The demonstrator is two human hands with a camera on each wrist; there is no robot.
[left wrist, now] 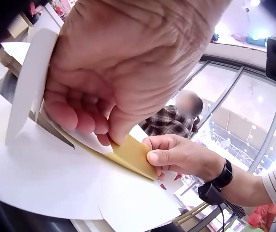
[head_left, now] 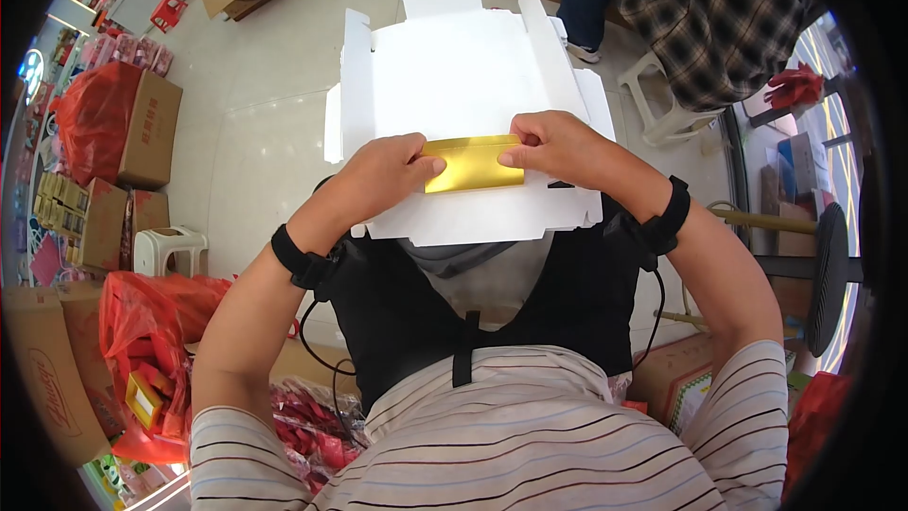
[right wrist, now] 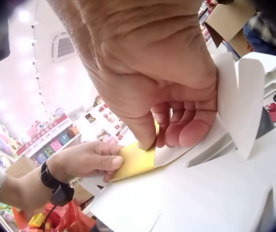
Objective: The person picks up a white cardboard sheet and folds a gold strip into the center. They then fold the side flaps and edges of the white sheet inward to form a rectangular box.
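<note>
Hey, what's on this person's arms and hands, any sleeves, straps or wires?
The left hand and right hand are bare, with no gloves. Each wrist wears a black strap with a thin black cable running back toward the body. The short sleeves are pale with thin dark stripes and end above the elbows.

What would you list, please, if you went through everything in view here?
flat carton blank: one, white, held up before the person
gold card: one, gold, lower middle of the blank
cardboard boxes: several, brown, floor at left and top
plastic bags: several, red, left side
stools: two, white, left and upper right
second person: one, plaid shirt, upper right
wrist straps: two, black, both wrists
left grip: bare, pinches the card's left end
right grip: bare, pinches its right end
</note>
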